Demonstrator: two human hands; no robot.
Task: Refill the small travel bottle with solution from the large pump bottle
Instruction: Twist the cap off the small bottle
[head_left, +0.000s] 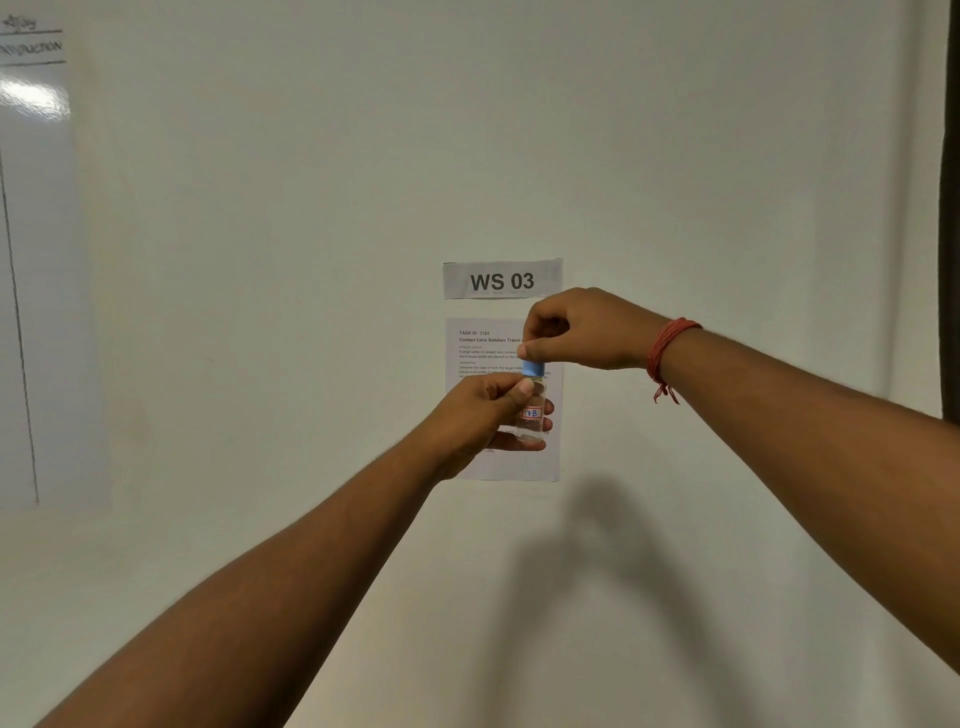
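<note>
Just right of the frame's centre, held up in front of the wall, sits the small clear plastic travel bottle (533, 413) with a red-inked label and a pale blue screw cap (533, 368). The left hand (480, 415) is curled round its body, thumb across the front and fingers behind; the right hand (576, 330) pinches the cap from above with thumb and fingertips. The step looks like unscrewing — best done with the bottle kept upright and gripped lightly, since thin plastic could flex and spill. A little clear liquid seems to lie at its base. The large pump bottle is not in view. A red thread bracelet (670, 345) circles the right wrist. Behind the hands, a printed paper task sheet (483, 348) and a paper strip reading "WS 03" (502, 279) are stuck flat to the matte white wall (311, 260).
</note>
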